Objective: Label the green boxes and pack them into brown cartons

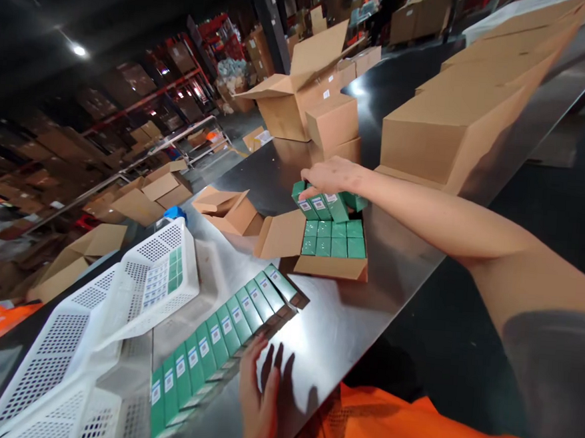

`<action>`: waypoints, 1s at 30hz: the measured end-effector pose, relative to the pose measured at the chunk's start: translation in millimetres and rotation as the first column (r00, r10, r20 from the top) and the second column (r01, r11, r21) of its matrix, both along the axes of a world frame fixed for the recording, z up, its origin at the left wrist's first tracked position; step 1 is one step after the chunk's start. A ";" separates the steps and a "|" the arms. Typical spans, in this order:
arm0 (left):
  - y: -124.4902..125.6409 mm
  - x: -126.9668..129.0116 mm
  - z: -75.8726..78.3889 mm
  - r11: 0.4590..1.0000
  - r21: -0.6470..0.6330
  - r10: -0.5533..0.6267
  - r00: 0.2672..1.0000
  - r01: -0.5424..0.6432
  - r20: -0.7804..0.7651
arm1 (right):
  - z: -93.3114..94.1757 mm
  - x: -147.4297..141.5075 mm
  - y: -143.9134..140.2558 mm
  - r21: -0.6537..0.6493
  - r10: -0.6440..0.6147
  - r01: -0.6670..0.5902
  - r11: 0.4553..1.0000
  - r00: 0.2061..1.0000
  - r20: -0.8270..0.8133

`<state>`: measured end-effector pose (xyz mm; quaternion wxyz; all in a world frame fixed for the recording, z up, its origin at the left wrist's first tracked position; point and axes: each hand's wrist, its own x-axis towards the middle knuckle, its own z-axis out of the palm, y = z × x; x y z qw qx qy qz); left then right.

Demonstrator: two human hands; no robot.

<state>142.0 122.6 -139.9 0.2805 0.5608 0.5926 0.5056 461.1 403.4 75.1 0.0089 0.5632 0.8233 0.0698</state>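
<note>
My right hand [331, 175] reaches over an open cardboard carton [332, 267], its fingers closed on a few small green boxes [318, 207] with white labels. Below them, more green boxes [331, 238] fill the carton in rows, ends up. On the metal table, a long slanting row of green boxes [214, 337] lies side by side, labels facing up. Near the front edge of this row is my left hand [258, 397], thumb and fingers apart, holding nothing. Whether its fingertips touch the nearest box I cannot tell.
White perforated baskets [64, 336] stand along the left; one holds green and white boxes [163, 278]. An open empty-looking carton [233, 213] sits behind. Closed cartons [423, 141] line the right, and a tall open carton [284, 112] stands at the back.
</note>
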 end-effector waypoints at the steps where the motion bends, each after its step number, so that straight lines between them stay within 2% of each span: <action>1: 14.1 -0.1 18.9 0.996 0.070 -0.043 0.988 0.054 -0.146 | -0.9 0.5 0.3 0.001 0.007 -0.007 1.000 1.000 -0.007; 2: 31.3 2.0 40.2 0.982 0.161 -0.053 0.967 0.095 -0.249 | -1.9 1.2 0.3 0.005 0.016 -0.016 1.000 1.000 -0.012; 4: 74.2 14.4 85.8 0.943 0.267 -0.075 0.907 0.200 -0.414 | -3.4 3.6 -0.2 0.014 0.035 -0.034 0.999 0.999 -0.025; 6: 125.5 37.6 127.0 0.878 0.351 -0.116 0.857 0.325 -0.502 | -3.6 6.7 -1.6 0.018 0.055 -0.054 0.998 0.998 -0.043; 8: 179.7 68.0 156.3 0.831 0.351 -0.198 0.818 0.432 -0.540 | -3.1 9.5 -4.0 0.017 0.064 -0.063 0.998 0.996 -0.066; 10: 230.5 100.3 170.7 0.802 0.314 -0.280 0.785 0.507 -0.553 | -2.9 10.6 -7.0 0.032 0.082 -0.079 0.996 0.991 -0.107; 13: 287.8 143.1 170.3 0.750 0.174 -0.516 0.729 0.638 -0.449 | -4.7 7.6 -11.7 0.069 0.114 -0.104 0.992 0.979 -0.169; 16: 314.9 171.2 158.1 0.688 0.073 -0.702 0.687 0.722 -0.188 | -6.9 2.4 -16.1 0.100 0.051 -0.036 0.994 0.987 -0.150; 19: 320.0 182.2 146.9 0.648 0.051 -0.761 0.649 0.760 0.000 | -5.1 1.8 -19.5 0.074 -0.034 0.045 0.996 0.989 -0.141; 22: 317.6 181.2 138.3 0.609 0.023 -0.792 0.606 0.793 0.075 | -2.3 5.4 -21.7 0.025 -0.063 0.068 0.997 0.982 -0.179; 27: 314.6 175.8 128.1 0.644 -0.109 -0.760 0.650 0.758 0.031 | -7.7 3.1 -25.7 0.153 -0.005 0.031 0.988 0.986 -0.169; 30: 311.4 181.9 124.1 0.642 -0.081 -0.760 0.647 0.763 0.069 | -9.3 0.1 -26.9 0.158 0.039 -0.017 0.987 0.990 -0.136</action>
